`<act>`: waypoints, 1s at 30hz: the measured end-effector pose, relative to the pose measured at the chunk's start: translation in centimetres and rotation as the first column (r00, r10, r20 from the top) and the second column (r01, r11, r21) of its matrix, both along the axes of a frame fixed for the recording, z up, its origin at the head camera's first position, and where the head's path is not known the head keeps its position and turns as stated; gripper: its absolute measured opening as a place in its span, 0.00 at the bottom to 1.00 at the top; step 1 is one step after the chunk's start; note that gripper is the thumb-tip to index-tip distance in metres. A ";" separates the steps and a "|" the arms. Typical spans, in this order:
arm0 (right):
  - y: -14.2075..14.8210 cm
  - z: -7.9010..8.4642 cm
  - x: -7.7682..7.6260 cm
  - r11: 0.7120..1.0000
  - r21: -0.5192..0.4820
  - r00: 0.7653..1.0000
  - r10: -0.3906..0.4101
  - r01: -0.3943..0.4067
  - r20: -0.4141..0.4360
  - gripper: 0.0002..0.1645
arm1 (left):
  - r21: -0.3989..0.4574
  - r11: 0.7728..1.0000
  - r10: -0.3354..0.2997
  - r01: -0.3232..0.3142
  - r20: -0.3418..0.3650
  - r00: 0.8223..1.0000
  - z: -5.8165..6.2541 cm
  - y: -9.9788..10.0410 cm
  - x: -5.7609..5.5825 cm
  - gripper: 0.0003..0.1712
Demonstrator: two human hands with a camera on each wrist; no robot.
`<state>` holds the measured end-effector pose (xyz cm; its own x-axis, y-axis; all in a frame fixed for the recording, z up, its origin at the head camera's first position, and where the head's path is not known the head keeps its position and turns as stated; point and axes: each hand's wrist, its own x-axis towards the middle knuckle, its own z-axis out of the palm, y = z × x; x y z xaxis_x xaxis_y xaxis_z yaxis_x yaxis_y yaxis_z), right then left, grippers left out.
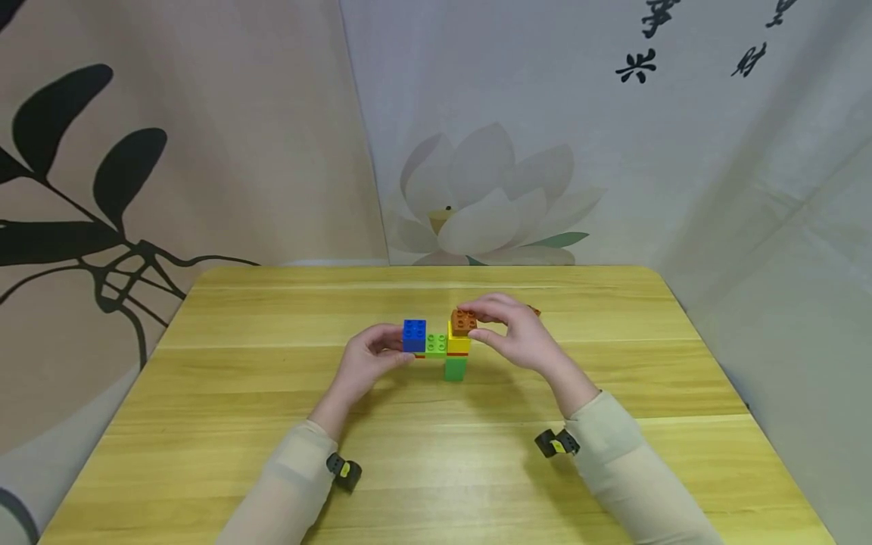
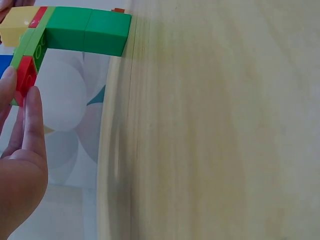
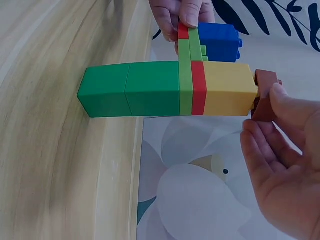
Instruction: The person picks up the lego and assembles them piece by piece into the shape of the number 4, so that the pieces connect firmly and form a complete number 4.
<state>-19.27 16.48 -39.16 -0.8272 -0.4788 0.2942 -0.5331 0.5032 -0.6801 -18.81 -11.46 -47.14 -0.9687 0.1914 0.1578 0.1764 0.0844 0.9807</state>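
Observation:
Between the hands stands a toy building-brick structure. Two stacked green bricks (image 3: pixel 152 90) form its post, topped by a flat lime green brick (image 1: pixel 436 345) that reaches out to the left. A thin red brick (image 3: pixel 199 89) and a yellow brick (image 3: pixel 227 89) rise above the post. My left hand (image 1: pixel 368 356) pinches the lime brick's outer end, where a blue brick (image 1: pixel 414 335) sits on top and a small red brick (image 2: pixel 26 77) underneath. With thumb and fingers, my right hand (image 1: pixel 521 337) holds a brown brick (image 3: pixel 266 95), tilted against the yellow brick's studs.
The structure stands on a wooden table (image 1: pixel 436 469), towards its far side. Behind my right hand a small reddish-brown piece (image 1: pixel 535 310) peeks out. A printed curtain (image 1: pixel 504 98) hangs beyond the table's far edge.

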 end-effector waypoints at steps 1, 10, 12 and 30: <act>0.0 0.0 0.0 1.000 0.004 1.000 0.004 -0.004 -0.004 0.23 | -0.002 1.000 -0.001 0.001 -0.005 1.000 0.0 0.0 0.0 0.22; 0.0 0.0 -0.2 0.999 0.015 0.999 0.038 -0.037 -0.024 0.22 | -0.003 1.000 -0.003 0.003 -0.004 1.000 0.2 0.0 0.1 0.22; 0.0 0.1 -0.2 0.999 0.018 0.999 0.047 -0.047 -0.026 0.22 | -0.004 1.000 -0.001 0.001 0.001 1.000 0.2 0.1 0.1 0.22; -0.1 0.4 0.0 0.998 0.058 0.999 0.022 -0.020 -0.040 0.23 | 0.004 1.000 0.009 -0.009 0.014 1.000 0.1 0.2 0.0 0.23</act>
